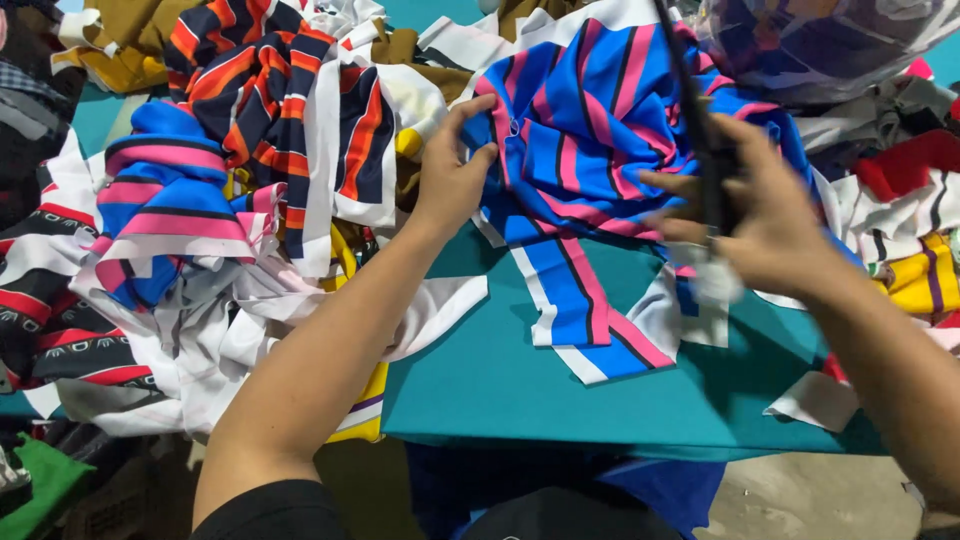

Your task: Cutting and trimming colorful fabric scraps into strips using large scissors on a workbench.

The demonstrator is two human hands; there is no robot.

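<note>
Two bare hands work at a teal tabletop (500, 390) heaped with cut cloth, and the blue, pink and black striped garment (590, 150) lying bunched at its middle serves as the landmark. Left of that garment sprawls the biggest heap, a tangle of white, orange-and-navy and blue-pink striped pieces (250, 170); right of it lie smaller red, white and yellow scraps (915, 220), and beyond it a clear bag of folded cloth (820, 40). The left hand (452, 165) pinches the garment's left edge between thumb and fingers, just beside a small metal zip pull (513, 128). The right hand (760, 215) sits over the garment's right side, curled about a thin dark tool (700, 130); motion blur hides exactly how it grips. The step in hand looks like spreading and checking this one garment, so the next move likely calls for pulling the cloth taut and flat.
</note>
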